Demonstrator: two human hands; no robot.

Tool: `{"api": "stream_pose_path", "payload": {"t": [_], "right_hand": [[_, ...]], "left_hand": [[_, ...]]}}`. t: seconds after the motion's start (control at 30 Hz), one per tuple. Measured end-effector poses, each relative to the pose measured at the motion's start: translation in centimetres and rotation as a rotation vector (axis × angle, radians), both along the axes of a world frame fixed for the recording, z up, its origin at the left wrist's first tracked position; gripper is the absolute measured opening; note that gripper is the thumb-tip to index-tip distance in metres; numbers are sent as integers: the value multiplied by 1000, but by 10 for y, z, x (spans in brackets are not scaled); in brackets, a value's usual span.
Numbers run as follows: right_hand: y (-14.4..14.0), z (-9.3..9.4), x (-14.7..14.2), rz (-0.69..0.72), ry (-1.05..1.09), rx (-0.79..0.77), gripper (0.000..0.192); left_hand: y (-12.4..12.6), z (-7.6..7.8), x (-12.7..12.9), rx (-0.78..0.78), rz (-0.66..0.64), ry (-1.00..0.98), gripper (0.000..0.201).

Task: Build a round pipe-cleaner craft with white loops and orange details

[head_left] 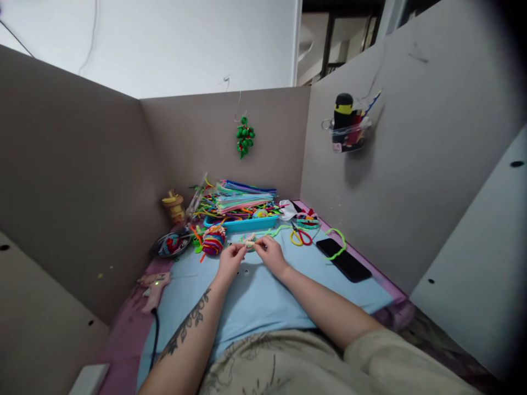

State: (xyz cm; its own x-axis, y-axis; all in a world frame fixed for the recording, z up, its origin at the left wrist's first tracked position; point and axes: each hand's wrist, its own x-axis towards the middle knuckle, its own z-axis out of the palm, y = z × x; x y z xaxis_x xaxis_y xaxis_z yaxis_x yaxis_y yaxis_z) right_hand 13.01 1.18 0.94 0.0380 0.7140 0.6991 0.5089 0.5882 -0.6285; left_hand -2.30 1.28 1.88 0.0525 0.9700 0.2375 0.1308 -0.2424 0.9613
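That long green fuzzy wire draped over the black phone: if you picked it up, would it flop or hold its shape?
The green fuzzy wire lies in a set curve across the phone, so it probably keeps its bends rather than flopping. It looks thin, so likely very light. Its fuzzy surface probably grips rather than slips.

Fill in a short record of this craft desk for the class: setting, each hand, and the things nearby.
Setting: blue mat between grey partition walls
Left hand: pinches a small pale craft piece
Right hand: pinches the same piece from the other side
Behind the hands: blue tray piled with pipe cleaners
Right of the hands: scissors, black phone
Left of the hands: striped ball, dark bowl
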Motion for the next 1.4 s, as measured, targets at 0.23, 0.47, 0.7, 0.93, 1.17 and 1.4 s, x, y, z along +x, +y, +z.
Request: {"api": "stream_pose_path", "payload": {"t": [0.23, 0.47, 0.7, 0.93, 1.17, 1.4], "right_hand": [[-2, -3, 2, -132, -261, 89, 12], [-8, 1, -1, -183, -488, 154, 19], [-9, -1, -4, -103, -414, 117, 6], [-10, 1, -1, 94, -244, 81, 20], [-6, -1, -2, 156, -172, -18, 20], [-4, -1, -2, 195, -97, -50, 22]], "left_hand": [[1, -4, 1, -42, -37, -75, 35], [3, -7, 2, -48, 39, -50, 40], [3, -7, 0, 44, 59, -38, 35], [5, -6, 0, 172, -29, -69, 21], [5, -5, 1, 142, -82, -75, 21], [3, -2, 0, 143, -95, -149, 28]]}}
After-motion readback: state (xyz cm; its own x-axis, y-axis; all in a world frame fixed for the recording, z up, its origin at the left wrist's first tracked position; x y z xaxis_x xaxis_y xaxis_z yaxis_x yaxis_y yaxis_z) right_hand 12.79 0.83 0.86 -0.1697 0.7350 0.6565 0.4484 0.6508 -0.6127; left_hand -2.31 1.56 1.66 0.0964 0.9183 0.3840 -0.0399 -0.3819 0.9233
